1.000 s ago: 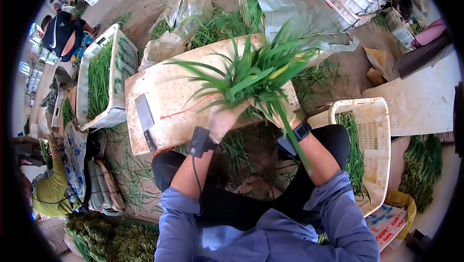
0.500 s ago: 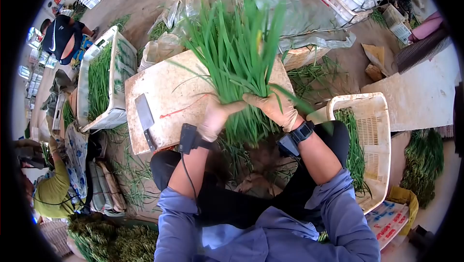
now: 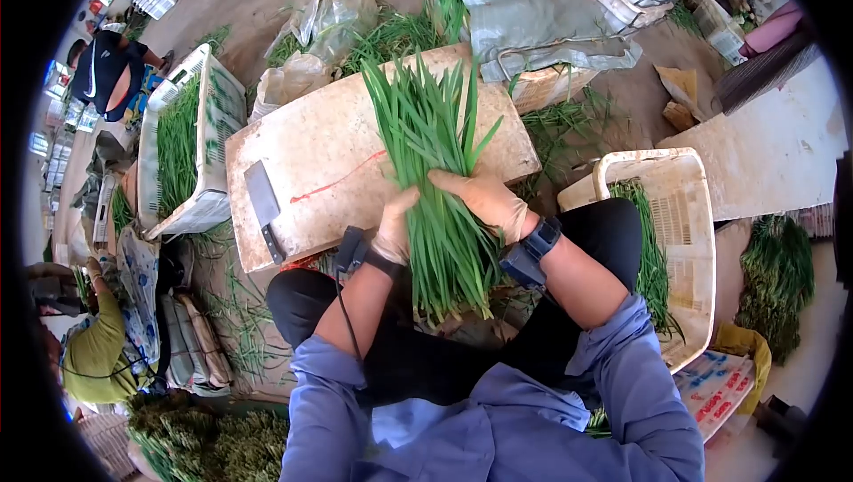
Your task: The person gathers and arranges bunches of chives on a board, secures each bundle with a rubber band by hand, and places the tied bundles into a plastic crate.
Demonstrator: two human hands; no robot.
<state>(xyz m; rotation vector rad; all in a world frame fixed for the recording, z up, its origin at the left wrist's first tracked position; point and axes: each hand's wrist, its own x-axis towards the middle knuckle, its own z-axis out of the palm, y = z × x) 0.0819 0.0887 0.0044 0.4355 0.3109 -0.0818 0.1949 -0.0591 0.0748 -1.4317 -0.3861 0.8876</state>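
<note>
A thick bunch of garlic chives [image 3: 435, 189] lies between my two gloved hands, cut ends toward my lap and leaf tips over the board. My left hand [image 3: 396, 223] grips its left side, with part of the fingers hidden behind the leaves. On the opposite side my right hand [image 3: 484, 202] holds it, thumb laid across the front. Under the leaf tips is a pale, stained board [image 3: 329, 140]. A cleaver [image 3: 264, 202] with a dark handle rests on its left part, near a thin red string [image 3: 338, 177].
To the left stands a white crate of chives [image 3: 182, 140]; another white crate [image 3: 689, 260] is by my right knee. Beyond the board are a grey plastic sheet [image 3: 533, 15] and loose leaves [image 3: 400, 36]. Two people [image 3: 111, 73] work at the left. A chive heap [image 3: 204, 433] lies lower left.
The chive bunch has come down toward my lap, and its leaves, blurred and fanned out before, now lie closer together. Both hands still hold it.
</note>
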